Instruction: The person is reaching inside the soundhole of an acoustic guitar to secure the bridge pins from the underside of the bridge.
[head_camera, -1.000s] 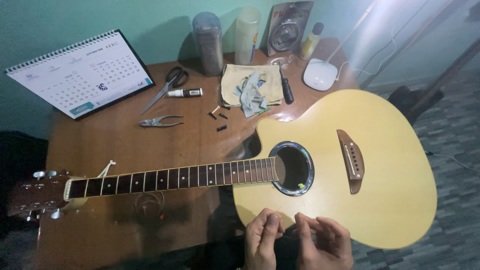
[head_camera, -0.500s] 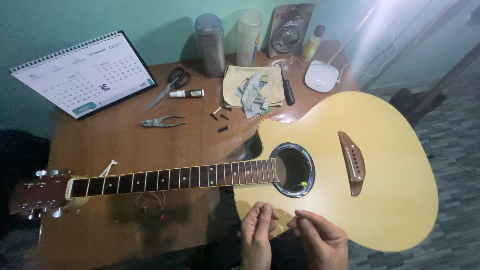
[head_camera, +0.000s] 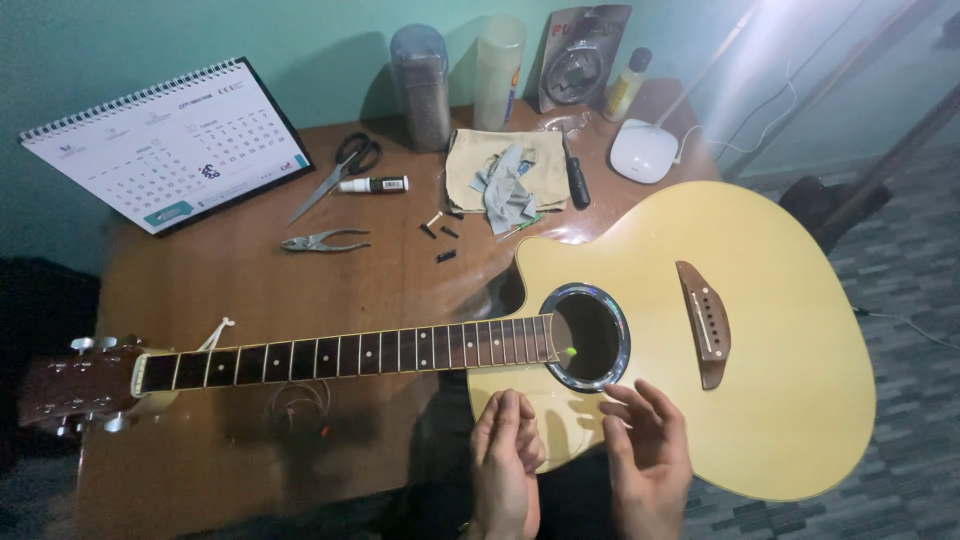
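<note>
Pale-yellow guitar (head_camera: 760, 350) lies flat across table (head_camera: 250, 290), unstrung. Left hand (head_camera: 505, 460) pinched shut, maybe on wire; right hand (head_camera: 650, 455) fingers spread, empty, w/ both over body.

A: Colours, guitar first. Guitar (head_camera: 760, 330): pale yellow top, plain, no grain showing. Bridge (head_camera: 705, 322): reddish brown with a thin white saddle strip. Soundhole ring (head_camera: 622, 330): silvery blue, shiny.

B: Fretboard (head_camera: 350, 355): near black, crossed by pale fret lines at regular steps. Headstock (head_camera: 65, 388): dark reddish brown, silver tuning pegs.

A: Table (head_camera: 250, 290): warm brown, glossy. Calendar (head_camera: 165, 145): white pages, grey printed grid, a small teal patch, black backing edge.

B: Scissors (head_camera: 335, 172): black handles, silver blades. Pliers (head_camera: 322, 241): grey metal. Cloth (head_camera: 505, 165): beige, with grey-blue scraps on top. Round white device (head_camera: 643, 150). Wall (head_camera: 120, 50): teal green. Floor (head_camera: 900, 290): grey block pattern.
</note>
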